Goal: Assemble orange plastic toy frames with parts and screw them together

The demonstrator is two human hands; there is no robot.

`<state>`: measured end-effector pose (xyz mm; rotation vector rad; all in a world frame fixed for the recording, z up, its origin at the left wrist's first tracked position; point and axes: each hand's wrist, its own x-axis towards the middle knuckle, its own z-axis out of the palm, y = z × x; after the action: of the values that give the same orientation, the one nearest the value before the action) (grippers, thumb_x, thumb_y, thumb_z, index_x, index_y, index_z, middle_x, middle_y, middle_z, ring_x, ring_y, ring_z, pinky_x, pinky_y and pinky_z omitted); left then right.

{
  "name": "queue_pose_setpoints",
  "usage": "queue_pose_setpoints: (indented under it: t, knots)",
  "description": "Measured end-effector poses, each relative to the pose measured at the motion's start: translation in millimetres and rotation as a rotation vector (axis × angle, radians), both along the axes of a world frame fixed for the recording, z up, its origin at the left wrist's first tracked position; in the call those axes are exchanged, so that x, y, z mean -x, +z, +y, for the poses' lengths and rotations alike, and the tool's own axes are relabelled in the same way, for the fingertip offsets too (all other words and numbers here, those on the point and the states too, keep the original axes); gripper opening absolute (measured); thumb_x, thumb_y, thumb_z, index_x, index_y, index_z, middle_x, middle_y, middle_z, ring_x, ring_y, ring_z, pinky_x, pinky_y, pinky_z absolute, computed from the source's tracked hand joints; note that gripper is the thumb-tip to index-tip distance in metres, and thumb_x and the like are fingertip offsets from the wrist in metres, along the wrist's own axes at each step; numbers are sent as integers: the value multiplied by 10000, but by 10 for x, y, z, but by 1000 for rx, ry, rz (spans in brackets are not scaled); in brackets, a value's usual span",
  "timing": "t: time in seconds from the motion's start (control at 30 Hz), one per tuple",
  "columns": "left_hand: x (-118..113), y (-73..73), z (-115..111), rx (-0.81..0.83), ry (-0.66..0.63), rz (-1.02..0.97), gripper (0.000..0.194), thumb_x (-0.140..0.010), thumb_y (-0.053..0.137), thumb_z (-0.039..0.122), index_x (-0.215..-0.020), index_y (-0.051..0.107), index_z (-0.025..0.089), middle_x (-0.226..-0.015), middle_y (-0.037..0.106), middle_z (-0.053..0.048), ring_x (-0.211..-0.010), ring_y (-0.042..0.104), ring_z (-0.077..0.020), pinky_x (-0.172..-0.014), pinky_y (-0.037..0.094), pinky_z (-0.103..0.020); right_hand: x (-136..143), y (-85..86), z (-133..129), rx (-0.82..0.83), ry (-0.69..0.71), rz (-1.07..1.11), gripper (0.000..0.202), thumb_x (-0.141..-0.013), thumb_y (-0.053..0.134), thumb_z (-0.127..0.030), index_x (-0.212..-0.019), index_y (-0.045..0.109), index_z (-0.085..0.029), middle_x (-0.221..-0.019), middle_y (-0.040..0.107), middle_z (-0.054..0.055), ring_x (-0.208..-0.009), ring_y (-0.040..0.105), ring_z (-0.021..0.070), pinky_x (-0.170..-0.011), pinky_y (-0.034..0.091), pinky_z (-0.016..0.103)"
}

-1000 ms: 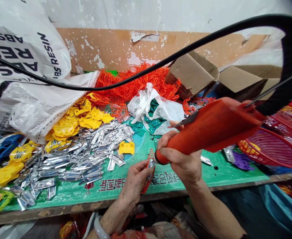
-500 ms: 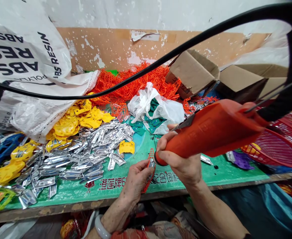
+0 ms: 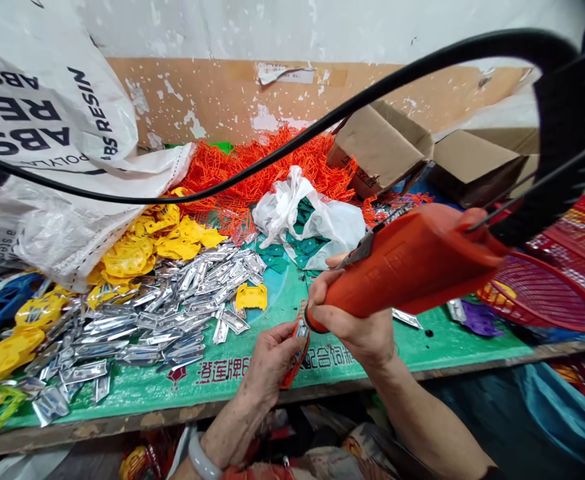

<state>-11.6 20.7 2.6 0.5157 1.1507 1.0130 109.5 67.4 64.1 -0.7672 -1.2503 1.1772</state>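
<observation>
My left hand [image 3: 272, 357] is closed on a small orange-red plastic part [image 3: 292, 373] with a silvery piece on it, low over the green sheet. Wrapped round the front of a red-orange power tool [image 3: 397, 267] is my right hand [image 3: 355, 327]. The tool's dark tip is right beside the orange-red part, by my left fingertips; whether they touch I cannot tell. A black cable runs from the tool's rear. Left of my hands lie a heap of silvery metal pieces [image 3: 172, 310] and one yellow part [image 3: 251, 297].
Yellow parts [image 3: 130, 253] and a printed white sack [image 3: 72, 220] are at the left. Behind lie orange-red frames [image 3: 272, 157] and a white bag [image 3: 340, 223] with green parts. Cardboard boxes [image 3: 377, 143] and a red basket [image 3: 572, 300] stand at the right. A black cable [image 3: 292, 153] arches across the view.
The rear of the tool and its cable have shifted left and slightly down in view. The whole scene is shifted slightly left. Both hands keep their holds.
</observation>
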Motion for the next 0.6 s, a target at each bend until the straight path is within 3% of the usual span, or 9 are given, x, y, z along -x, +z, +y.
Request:
queue_pose_setpoints:
  t: [0.17, 0.4, 0.6]
  knots:
    - [9, -37, -5, 11, 30, -2, 170, -574, 772, 293, -660, 713, 158, -393, 345, 102, -387, 251, -53, -423, 202, -211, 51, 28, 17, 14, -32, 19, 455, -578, 691, -67, -952, 505, -248, -688, 619, -71, -589, 589, 126, -562, 502, 296]
    - [7, -60, -19, 16, 36, -10, 201, -574, 800, 311, -645, 699, 152, -406, 358, 103, -371, 218, -35, -400, 155, -206, 28, -18, 27, 32, 30, 54, 410, -590, 703, -68, -929, 544, -236, -695, 622, -71, -589, 581, 117, -613, 493, 311]
    - [37, -40, -31, 8, 5, 43, 395, -596, 815, 376, -895, 746, 128, -459, 412, 93, -365, 214, -20, -380, 97, -192, -129, 69, 100, 16, 47, 251, 432, -606, 688, -116, -1002, 576, -251, -681, 611, -68, -596, 574, 136, -628, 493, 329]
